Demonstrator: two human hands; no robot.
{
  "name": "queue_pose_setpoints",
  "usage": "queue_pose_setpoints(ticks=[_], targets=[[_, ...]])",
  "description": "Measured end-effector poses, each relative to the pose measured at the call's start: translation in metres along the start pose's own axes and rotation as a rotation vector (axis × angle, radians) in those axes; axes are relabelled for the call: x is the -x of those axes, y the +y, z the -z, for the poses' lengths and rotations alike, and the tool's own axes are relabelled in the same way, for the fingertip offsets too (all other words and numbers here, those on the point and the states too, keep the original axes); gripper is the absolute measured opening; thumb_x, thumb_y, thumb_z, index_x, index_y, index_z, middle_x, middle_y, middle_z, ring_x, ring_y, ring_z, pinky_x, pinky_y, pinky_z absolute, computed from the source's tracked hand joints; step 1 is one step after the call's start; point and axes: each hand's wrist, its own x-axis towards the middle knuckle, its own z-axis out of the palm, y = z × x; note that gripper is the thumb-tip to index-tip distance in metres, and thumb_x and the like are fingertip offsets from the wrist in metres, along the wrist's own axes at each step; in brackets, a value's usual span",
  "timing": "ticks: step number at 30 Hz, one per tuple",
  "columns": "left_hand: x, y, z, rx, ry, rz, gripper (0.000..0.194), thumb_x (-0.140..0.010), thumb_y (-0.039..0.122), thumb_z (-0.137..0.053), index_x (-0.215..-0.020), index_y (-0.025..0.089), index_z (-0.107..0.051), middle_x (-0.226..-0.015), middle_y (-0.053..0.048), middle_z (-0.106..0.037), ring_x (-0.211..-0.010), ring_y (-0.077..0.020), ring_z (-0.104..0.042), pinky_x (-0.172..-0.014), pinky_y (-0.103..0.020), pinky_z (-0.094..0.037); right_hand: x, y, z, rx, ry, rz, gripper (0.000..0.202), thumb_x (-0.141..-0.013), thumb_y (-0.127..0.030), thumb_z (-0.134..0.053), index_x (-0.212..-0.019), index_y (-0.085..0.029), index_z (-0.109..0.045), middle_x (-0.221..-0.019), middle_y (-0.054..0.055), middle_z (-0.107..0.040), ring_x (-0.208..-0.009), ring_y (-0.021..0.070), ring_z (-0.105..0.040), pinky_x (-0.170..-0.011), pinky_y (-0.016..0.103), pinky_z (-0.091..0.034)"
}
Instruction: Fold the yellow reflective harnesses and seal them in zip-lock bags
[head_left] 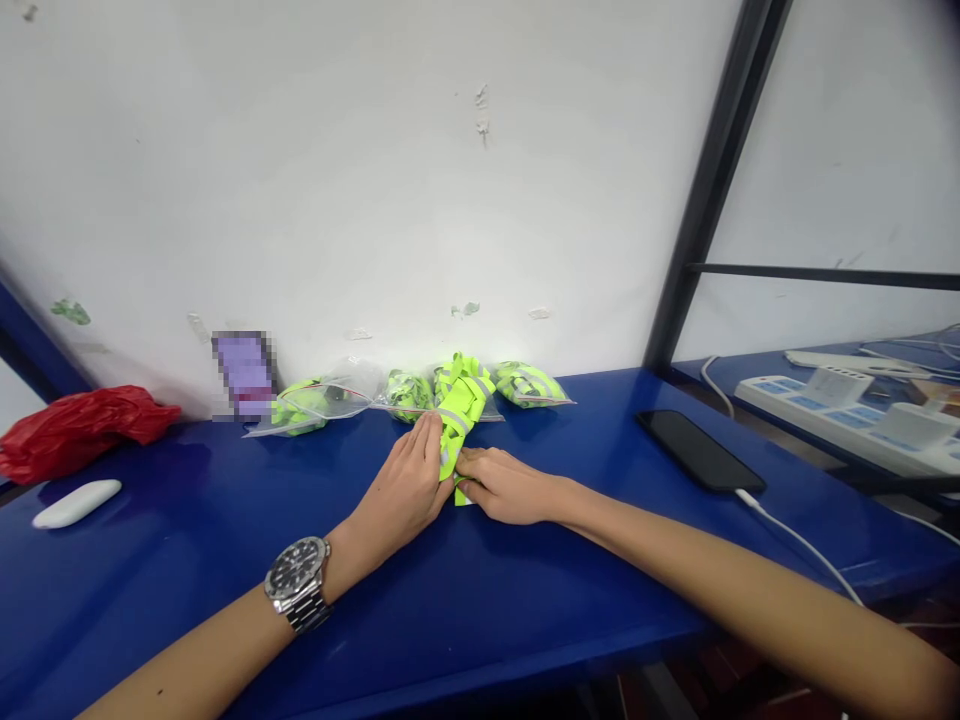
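A bundle of neon yellow-green reflective strap (461, 408) with silver-grey stripes stands bunched up between my two hands, over the blue table. My left hand (409, 470), with a metal watch (298, 575) on its wrist, is closed around the bundle's left side. From the right, my right hand (510, 487) pinches the lower part, where a short end (463, 493) of the strap sticks out beneath. Behind the bundle lie clear zip bags with the same yellow-green material, one bag (529, 385) to the right and others (300, 405) to the left.
A red plastic bag (82, 430) and a white oval case (77, 503) lie on the left of the blue table (450, 610). An upright phone (245, 375) leans on the wall. At right are a black phone (701, 450) on a white cable and a power strip (847, 415) beyond the dark post.
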Motion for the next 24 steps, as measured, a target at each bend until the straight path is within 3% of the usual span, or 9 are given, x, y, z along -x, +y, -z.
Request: queue_pose_setpoints(ticks=[4,8,12,15,19,21,24], targets=[[-0.003,-0.008,0.014,0.051,-0.121,-0.111,0.058,-0.093,0.03,-0.037,-0.143,0.004,-0.024,-0.144,-0.023,-0.04,-0.136,-0.0296,-0.036,-0.108,-0.044,-0.032,-0.002,0.0,0.004,-0.05,-0.03,0.057,0.017,-0.09,-0.01,-0.042,-0.087,-0.015,-0.058,-0.101,0.009,-0.063,-0.1,0.0201,-0.057,-0.088,0.032,-0.043],[-0.002,-0.011,0.021,0.1,-0.174,-0.11,0.065,-0.09,0.044,-0.043,-0.143,0.01,-0.025,-0.143,-0.021,-0.043,-0.13,-0.0296,-0.045,-0.103,-0.045,-0.034,-0.001,0.004,0.007,-0.115,-0.092,0.021,0.017,-0.091,-0.014,-0.044,-0.09,-0.018,-0.06,-0.114,0.008,-0.061,-0.124,0.0238,-0.045,-0.106,0.047,-0.03],[-0.003,-0.014,0.023,0.124,-0.217,-0.112,0.077,-0.08,0.061,-0.053,-0.137,0.012,-0.033,-0.136,-0.02,-0.05,-0.119,-0.032,-0.054,-0.095,-0.041,-0.04,-0.002,0.002,0.011,-0.153,-0.141,-0.012,0.016,-0.088,-0.022,-0.05,-0.099,-0.02,-0.062,-0.119,0.007,-0.06,-0.13,0.0266,-0.041,-0.11,0.054,-0.023],[-0.006,-0.016,0.024,0.1,-0.264,-0.094,0.073,-0.079,0.059,-0.056,-0.132,0.012,-0.038,-0.127,-0.018,-0.057,-0.111,-0.032,-0.059,-0.093,-0.041,-0.04,-0.003,-0.011,0.012,0.045,-0.109,-0.052,0.023,-0.086,-0.024,-0.049,-0.101,-0.017,-0.064,-0.111,0.012,-0.064,-0.117,0.03,-0.052,-0.106,0.059,-0.025],[-0.009,-0.013,0.028,0.056,-0.345,-0.054,0.061,-0.079,0.049,-0.058,-0.126,0.013,-0.042,-0.11,-0.013,-0.064,-0.098,-0.0305,-0.063,-0.084,-0.04,-0.043,0.0,-0.027,0.008,0.439,0.081,-0.122,0.032,-0.084,-0.029,-0.047,-0.093,-0.007,-0.068,-0.097,0.02,-0.067,-0.101,0.0323,-0.061,-0.109,0.057,-0.019],[-0.009,-0.01,0.031,0.059,-0.362,-0.044,0.056,-0.079,0.05,-0.057,-0.121,0.015,-0.045,-0.108,-0.012,-0.063,-0.098,-0.0299,-0.062,-0.079,-0.039,-0.044,0.004,-0.027,0.007,0.493,0.127,-0.064,0.041,-0.081,-0.029,-0.048,-0.109,-0.002,-0.063,-0.113,0.025,-0.062,-0.113,0.0333,-0.056,-0.111,0.052,-0.021],[-0.008,-0.007,0.034,0.06,-0.354,-0.024,0.052,-0.078,0.05,-0.056,-0.116,0.017,-0.049,-0.11,-0.011,-0.061,-0.102,-0.0301,-0.057,-0.079,-0.04,-0.044,0.01,-0.02,0.004,0.451,0.111,0.055,0.067,-0.08,-0.025,-0.046,-0.139,0.004,-0.034,-0.144,0.028,-0.037,-0.137,0.0326,-0.032,-0.109,0.051,-0.028]])
